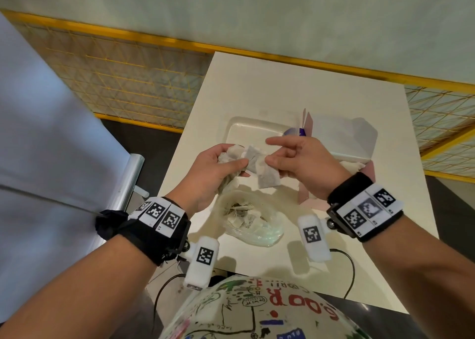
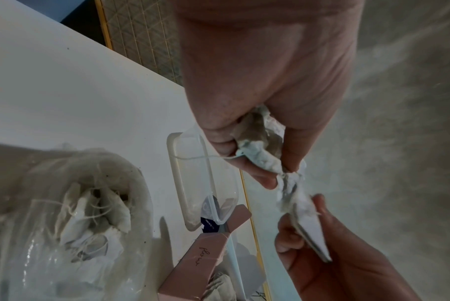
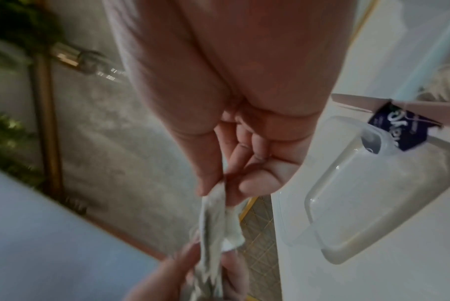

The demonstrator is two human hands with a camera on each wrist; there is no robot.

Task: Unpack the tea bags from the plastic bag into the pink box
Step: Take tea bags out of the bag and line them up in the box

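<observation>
Above the table my left hand (image 1: 226, 158) grips a crumpled bunch of tea bags (image 1: 232, 154). My right hand (image 1: 276, 158) pinches one flat tea bag (image 1: 267, 176) at the edge of that bunch, its index finger stretched out. The left wrist view shows the bunch (image 2: 259, 142) squeezed in the left fingers and the flat bag (image 2: 311, 230) held by the right hand. A clear plastic bag (image 1: 250, 219) with several more tea bags lies open below the hands. The pink box (image 1: 341, 158) stands open to the right, with tea bags inside (image 1: 352, 165).
A clear plastic tray (image 1: 257, 130) lies on the white table (image 1: 282, 89) behind the hands. A dark blue packet (image 3: 388, 126) sits between tray and pink box. A yellow mesh fence (image 1: 123, 78) runs behind the table, a metal rail (image 1: 131, 179) at left.
</observation>
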